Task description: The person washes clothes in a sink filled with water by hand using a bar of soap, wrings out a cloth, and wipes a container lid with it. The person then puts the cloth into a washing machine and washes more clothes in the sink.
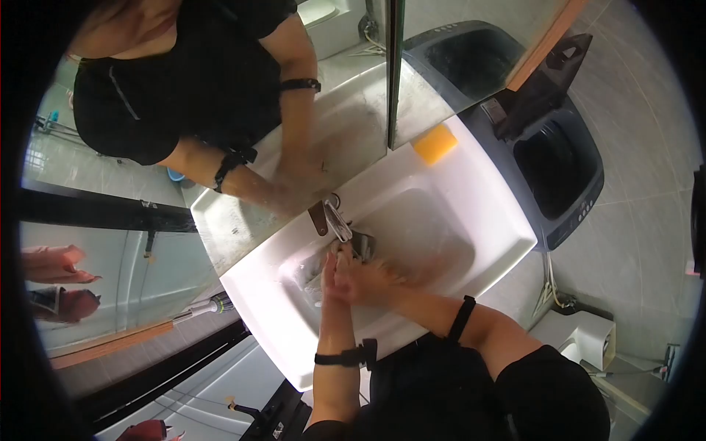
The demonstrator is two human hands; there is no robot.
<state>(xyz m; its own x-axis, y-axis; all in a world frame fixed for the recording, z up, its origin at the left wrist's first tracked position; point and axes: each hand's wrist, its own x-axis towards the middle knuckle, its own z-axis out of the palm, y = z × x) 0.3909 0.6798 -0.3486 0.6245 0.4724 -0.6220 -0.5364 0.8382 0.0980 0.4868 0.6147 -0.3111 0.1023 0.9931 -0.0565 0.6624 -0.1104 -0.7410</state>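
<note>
Both of my hands are together over the white sink [493, 206], just below the metal faucet [337, 220]. My left hand [334, 278] points up toward the faucet with its fingers stretched out. Against it lies my right hand [371, 281], smeared by motion, so its finger positions do not show clearly. The hands touch each other, and I see no object between them. A dark, shiny part [362, 246] shows in the basin right behind my fingers. Black bands circle my left wrist [346, 357] and right forearm [461, 319].
On the sink's back rim sits a yellow, sponge-like block [435, 145]. A dark grey washing machine [562, 165] with a raised lid stands right of the sink. The mirror [353, 140] behind the faucet reflects a person. A white box-like fixture [588, 338] is at lower right.
</note>
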